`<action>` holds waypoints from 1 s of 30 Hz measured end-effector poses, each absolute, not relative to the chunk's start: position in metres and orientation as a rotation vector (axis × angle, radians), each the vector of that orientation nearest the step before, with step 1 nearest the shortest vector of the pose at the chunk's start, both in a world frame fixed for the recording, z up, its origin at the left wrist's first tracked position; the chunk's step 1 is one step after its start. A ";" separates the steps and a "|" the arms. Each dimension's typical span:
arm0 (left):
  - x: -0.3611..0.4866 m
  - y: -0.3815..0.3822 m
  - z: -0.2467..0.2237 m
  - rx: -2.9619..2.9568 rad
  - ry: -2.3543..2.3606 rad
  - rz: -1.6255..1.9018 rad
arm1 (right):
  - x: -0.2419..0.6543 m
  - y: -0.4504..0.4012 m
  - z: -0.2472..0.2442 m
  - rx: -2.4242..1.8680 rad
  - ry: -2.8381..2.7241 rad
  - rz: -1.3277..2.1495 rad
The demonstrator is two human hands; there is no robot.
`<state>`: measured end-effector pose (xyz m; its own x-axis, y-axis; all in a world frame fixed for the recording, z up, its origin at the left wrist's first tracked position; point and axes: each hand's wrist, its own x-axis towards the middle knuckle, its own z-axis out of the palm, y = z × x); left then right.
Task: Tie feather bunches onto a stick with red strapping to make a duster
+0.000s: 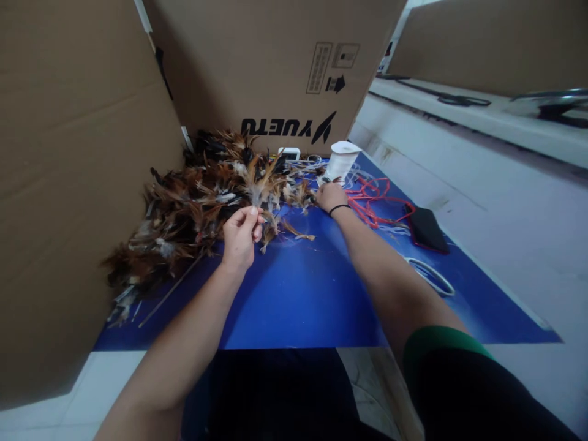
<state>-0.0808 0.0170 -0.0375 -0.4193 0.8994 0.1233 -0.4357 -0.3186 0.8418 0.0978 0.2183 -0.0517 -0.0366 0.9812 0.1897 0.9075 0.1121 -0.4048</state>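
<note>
My left hand is closed in a pinch, thumb over finger, on the base of a small bunch of feathers. The bunch stands upright and fans out, pale near the fingers and orange-brown at the tips. Farther right, my right hand, with a black band at the wrist, is down at the table beside a white spool. Its fingers curl inward and are mostly hidden; dark feather tips show just past them, and whether they are held is unclear. A large pile of brown, black and white feathers lies left of both hands.
Red cord lies tangled right of the spool, near a dark phone-like slab. A white ring-shaped handle is partly behind my right forearm. Cardboard panels wall off the blue table at the back and left.
</note>
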 end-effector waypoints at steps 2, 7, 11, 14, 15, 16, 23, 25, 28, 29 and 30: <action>-0.080 0.017 -0.037 0.759 0.927 1.868 | 0.103 0.220 -0.050 -1.731 -1.881 0.377; -0.078 0.016 -0.038 0.776 0.919 1.862 | 0.122 0.218 -0.039 -1.593 -1.737 0.543; -0.076 0.016 -0.040 0.795 0.920 1.856 | 0.127 0.216 -0.039 -1.630 -1.852 0.327; -0.076 0.017 -0.042 0.808 0.937 1.864 | 0.119 0.217 -0.048 -1.739 -2.018 0.205; -0.076 0.017 -0.042 0.812 0.942 1.866 | 0.116 0.217 -0.052 -1.764 -2.034 0.215; -0.076 0.017 -0.043 0.814 0.945 1.866 | 0.113 0.218 -0.055 -1.776 -2.033 0.237; -0.075 0.016 -0.041 0.798 0.926 1.850 | 0.118 0.220 -0.050 -1.685 -1.865 0.384; -0.074 0.015 -0.040 0.794 0.923 1.839 | 0.124 0.212 -0.040 -1.619 -1.798 0.493; -0.073 0.015 -0.041 0.792 0.917 1.831 | 0.133 0.194 -0.027 -1.363 -1.627 0.902; -0.073 0.015 -0.042 0.797 0.914 1.829 | 0.134 0.186 -0.023 -1.254 -1.569 1.042; -0.073 0.015 -0.042 0.805 0.912 1.825 | 0.136 0.179 -0.020 -1.160 -1.530 1.144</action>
